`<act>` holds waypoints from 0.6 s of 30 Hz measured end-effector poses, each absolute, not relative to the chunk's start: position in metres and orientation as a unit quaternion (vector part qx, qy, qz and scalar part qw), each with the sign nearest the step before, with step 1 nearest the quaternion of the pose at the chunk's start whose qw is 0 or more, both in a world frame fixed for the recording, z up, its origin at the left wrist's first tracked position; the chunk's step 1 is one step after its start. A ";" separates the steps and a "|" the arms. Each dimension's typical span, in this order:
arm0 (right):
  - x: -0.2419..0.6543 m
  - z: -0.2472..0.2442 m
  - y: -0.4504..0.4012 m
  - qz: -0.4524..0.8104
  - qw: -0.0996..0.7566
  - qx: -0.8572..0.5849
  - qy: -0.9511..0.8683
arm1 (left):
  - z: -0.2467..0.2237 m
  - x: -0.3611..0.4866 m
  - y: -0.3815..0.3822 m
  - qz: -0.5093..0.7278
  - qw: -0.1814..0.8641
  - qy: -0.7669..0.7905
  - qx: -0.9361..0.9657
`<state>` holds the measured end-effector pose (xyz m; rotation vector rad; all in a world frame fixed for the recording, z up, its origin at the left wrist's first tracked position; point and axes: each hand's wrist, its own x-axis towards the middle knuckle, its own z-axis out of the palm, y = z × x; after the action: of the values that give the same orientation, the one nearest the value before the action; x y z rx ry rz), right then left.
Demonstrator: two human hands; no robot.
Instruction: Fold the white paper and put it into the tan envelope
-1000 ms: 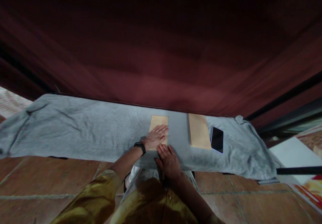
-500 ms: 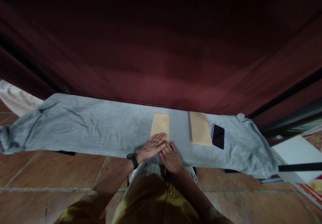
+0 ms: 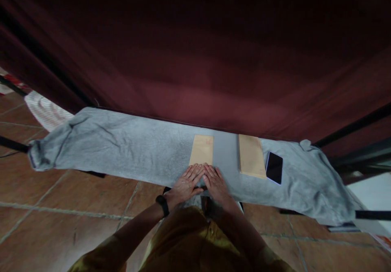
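Note:
A tan envelope (image 3: 202, 149) with small reddish marks near its upper right corner lies on the grey cloth. My left hand (image 3: 187, 183), with a black band at the wrist, rests flat on the envelope's near end, fingers stretched out. Beside it my right hand (image 3: 216, 184) lies flat with its fingers extended, and the fingertips of both hands meet. The envelope's near edge is hidden under them. Farther right sits a stack of tan envelopes (image 3: 251, 156), with a dark-screened phone (image 3: 274, 168) next to it.
The grey cloth (image 3: 137, 145) covers a long narrow surface, wrinkled at both ends. A dark red curtain (image 3: 195, 80) hangs along its far edge. Tiled floor (image 3: 91, 198) shows in front. Black bars stand at both sides, and a white panel (image 3: 372, 194) is at the far right.
My hands now lie side by side at the envelope's near end; before, my left hand reached farther over it and overlapped my right fingertips. The whole view has shifted slightly.

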<state>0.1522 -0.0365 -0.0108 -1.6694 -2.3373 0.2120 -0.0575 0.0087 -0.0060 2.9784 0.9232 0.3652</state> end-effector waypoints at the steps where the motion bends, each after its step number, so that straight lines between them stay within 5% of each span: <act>1: 0.156 -0.009 -0.029 0.083 0.121 -0.573 -0.806 | -0.006 -0.058 0.009 0.111 0.001 0.291 0.950; 18: 0.173 -0.006 0.105 0.058 0.051 -0.656 -0.751 | 0.009 -0.056 0.005 0.070 0.069 0.304 0.948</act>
<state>0.1732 0.1053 -0.0064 -1.9970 -2.2854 0.1764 -0.0561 0.0048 0.0090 2.8520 0.9151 0.2093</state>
